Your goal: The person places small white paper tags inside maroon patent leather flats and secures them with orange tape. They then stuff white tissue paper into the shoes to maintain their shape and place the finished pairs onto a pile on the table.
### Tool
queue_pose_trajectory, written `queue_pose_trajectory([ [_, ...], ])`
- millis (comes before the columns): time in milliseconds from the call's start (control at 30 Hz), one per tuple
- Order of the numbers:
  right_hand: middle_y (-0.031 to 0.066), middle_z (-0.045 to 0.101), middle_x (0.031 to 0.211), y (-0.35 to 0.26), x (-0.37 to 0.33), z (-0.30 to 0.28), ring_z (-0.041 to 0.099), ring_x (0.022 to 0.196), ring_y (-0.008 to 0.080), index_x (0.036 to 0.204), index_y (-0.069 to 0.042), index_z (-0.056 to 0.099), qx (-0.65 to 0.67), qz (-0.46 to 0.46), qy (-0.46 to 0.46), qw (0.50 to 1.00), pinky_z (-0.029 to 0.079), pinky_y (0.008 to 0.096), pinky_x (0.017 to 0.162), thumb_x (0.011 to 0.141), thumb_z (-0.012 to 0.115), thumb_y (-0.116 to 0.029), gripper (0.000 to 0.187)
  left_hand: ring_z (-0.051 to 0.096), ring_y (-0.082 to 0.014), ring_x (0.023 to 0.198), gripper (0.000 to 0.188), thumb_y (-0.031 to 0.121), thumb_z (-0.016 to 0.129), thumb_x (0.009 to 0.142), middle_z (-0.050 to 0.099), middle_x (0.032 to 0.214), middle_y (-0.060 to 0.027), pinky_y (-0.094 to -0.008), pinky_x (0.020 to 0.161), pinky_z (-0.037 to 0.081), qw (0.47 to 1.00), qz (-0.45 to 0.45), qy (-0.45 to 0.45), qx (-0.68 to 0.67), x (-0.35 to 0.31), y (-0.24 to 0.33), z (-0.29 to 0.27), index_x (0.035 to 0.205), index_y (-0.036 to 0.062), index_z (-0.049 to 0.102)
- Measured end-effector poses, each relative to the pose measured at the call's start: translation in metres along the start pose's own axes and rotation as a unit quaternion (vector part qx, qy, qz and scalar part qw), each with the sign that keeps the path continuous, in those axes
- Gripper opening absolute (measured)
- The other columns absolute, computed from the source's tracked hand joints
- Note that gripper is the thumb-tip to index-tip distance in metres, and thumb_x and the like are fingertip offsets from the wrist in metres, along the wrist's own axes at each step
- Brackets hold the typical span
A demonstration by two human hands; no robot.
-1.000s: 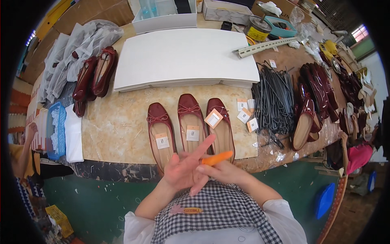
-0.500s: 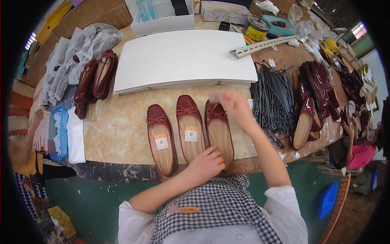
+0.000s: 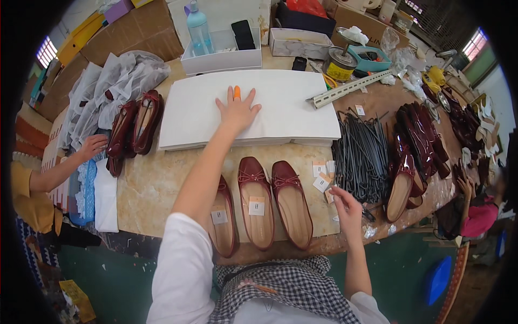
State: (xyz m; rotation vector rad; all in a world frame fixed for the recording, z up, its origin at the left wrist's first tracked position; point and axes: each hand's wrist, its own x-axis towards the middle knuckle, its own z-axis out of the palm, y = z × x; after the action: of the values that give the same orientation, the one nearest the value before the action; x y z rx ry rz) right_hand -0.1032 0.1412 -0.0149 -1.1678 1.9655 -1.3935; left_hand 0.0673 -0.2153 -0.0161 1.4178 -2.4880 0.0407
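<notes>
My left hand (image 3: 238, 112) lies on a stack of white paper sheets (image 3: 199, 113), fingers spread, with an orange cover on one finger. Three dark red flat shoes with bows stand in a row before me. A paper tag (image 3: 219, 216) lies in the left shoe (image 3: 229, 237), which my left forearm partly covers. Another tag (image 3: 256, 207) sits in the middle shoe (image 3: 256, 227). Inside the right shoe (image 3: 292, 210) the beige insole shows bare. My right hand (image 3: 348, 208) pinches the edge of a small tag (image 3: 329, 195) beside a few loose tags (image 3: 319, 169).
Black wire hooks (image 3: 362, 156) lie in a heap at the right, with more red shoes (image 3: 402, 183) beyond. Wrapped shoes (image 3: 129, 127) are at the left, near another person's hand (image 3: 93, 146). A metal rail (image 3: 350, 89), a can (image 3: 340, 65) and a bottle (image 3: 199, 29) stand or lie farther back.
My left hand has gone from the right shoe's heel up to the paper stack and spread open. My right hand has dropped from that shoe's toe to the tags at its right.
</notes>
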Motion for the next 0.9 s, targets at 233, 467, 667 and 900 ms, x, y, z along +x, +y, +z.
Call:
queue_pose_trajectory([
  [233, 0.0158, 0.051, 0.136, -0.048, -0.009, 0.020, 0.055, 0.119, 0.0220, 0.147, -0.004, 0.032, 0.341, 0.082, -0.016, 0.936, 0.047, 0.0333, 0.098, 0.096, 0.052, -0.011, 0.055, 0.057, -0.0350, 0.078, 0.018, 0.023, 0.065, 0.078, 0.059, 0.082, -0.0129, -0.0454, 0.069, 0.047, 0.947, 0.178, 0.037, -0.265, -0.081, 0.080, -0.076, 0.085, 0.0070, 0.066],
  [467, 0.0138, 0.055, 0.131, -0.045, -0.047, 0.032, 0.058, 0.116, 0.0237, 0.141, -0.004, 0.040, 0.586, 0.318, -0.212, 0.714, 0.049, 0.0359, 0.098, 0.093, 0.058, -0.015, 0.052, 0.056, -0.0276, 0.116, 0.018, 0.017, 0.072, 0.071, 0.062, 0.118, -0.0167, -0.0419, 0.100, 0.041, 0.828, 0.291, 0.060, -0.475, -0.221, 0.106, -0.131, 0.087, 0.0136, 0.067],
  [667, 0.0175, 0.036, 0.149, -0.107, -0.045, 0.022, 0.037, 0.136, 0.0293, 0.145, 0.000, 0.032, 0.138, -0.006, -0.223, 0.965, 0.034, 0.0391, 0.111, 0.086, 0.064, -0.005, 0.068, 0.061, -0.0254, 0.099, 0.036, 0.013, 0.066, 0.082, 0.060, 0.112, -0.0131, -0.0338, 0.081, 0.050, 0.836, -0.030, -0.024, -0.547, -0.231, 0.089, -0.107, 0.115, 0.0040, 0.056],
  [900, 0.0223, 0.049, 0.136, -0.032, -0.007, 0.009, 0.047, 0.129, 0.0313, 0.127, -0.003, 0.057, 0.096, 0.140, -0.197, 0.966, 0.041, 0.0372, 0.103, 0.077, 0.075, -0.010, 0.053, 0.064, -0.0280, 0.090, 0.033, 0.027, 0.052, 0.094, 0.066, 0.098, -0.0147, -0.0391, 0.083, 0.048, 0.841, 0.044, -0.250, -0.478, -0.241, 0.107, -0.094, 0.109, -0.0011, 0.062],
])
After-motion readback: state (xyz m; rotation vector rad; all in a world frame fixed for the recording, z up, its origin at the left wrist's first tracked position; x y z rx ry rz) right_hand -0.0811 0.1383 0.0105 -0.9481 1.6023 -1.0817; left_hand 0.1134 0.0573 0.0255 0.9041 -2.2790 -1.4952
